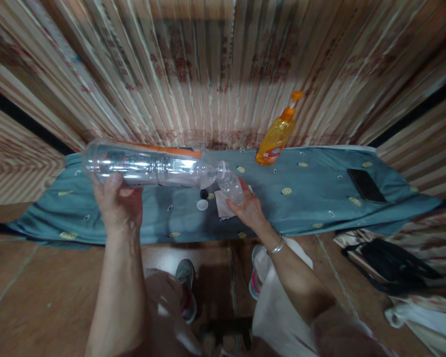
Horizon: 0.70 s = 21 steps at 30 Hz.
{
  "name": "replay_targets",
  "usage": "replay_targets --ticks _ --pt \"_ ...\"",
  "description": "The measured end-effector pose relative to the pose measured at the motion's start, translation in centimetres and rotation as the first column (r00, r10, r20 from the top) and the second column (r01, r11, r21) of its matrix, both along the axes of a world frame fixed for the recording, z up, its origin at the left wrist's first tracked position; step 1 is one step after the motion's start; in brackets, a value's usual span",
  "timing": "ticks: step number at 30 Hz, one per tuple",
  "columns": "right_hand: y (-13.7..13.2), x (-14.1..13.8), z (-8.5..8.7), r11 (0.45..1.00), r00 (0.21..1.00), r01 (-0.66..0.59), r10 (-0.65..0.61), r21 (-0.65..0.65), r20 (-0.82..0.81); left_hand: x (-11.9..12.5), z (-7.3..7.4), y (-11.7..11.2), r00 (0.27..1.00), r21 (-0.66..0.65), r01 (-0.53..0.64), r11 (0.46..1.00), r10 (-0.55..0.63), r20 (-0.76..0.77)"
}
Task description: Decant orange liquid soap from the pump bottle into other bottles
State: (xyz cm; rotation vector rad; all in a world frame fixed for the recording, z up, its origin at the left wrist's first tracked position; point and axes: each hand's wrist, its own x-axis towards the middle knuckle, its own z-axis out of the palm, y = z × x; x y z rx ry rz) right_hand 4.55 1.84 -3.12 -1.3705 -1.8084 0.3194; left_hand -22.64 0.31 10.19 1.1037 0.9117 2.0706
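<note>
My left hand [116, 202] is closed round a large clear plastic bottle [148, 165] with an orange label, held on its side above the blue-grey cloth-covered table [308, 198]. The bottle's open mouth meets a small clear bottle [232, 187] that my right hand [250, 208] grips, tilted toward it. Below them on the cloth lie a white cap [202, 204], a small black cap [204, 194] and a white tissue [222, 204].
An orange pump bottle [277, 137] stands at the table's back edge before a striped curtain. A black phone [366, 184] lies on the right of the cloth. A black bag [390, 265] sits on the floor at right. My shoes [186, 287] show below.
</note>
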Motion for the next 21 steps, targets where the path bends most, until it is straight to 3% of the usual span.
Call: replay_targets --ticks 21 --pt "0.05 -0.03 -0.04 1.000 1.000 0.001 -0.001 0.001 0.002 -0.24 -0.27 0.32 0.999 0.021 0.001 1.000 -0.002 0.051"
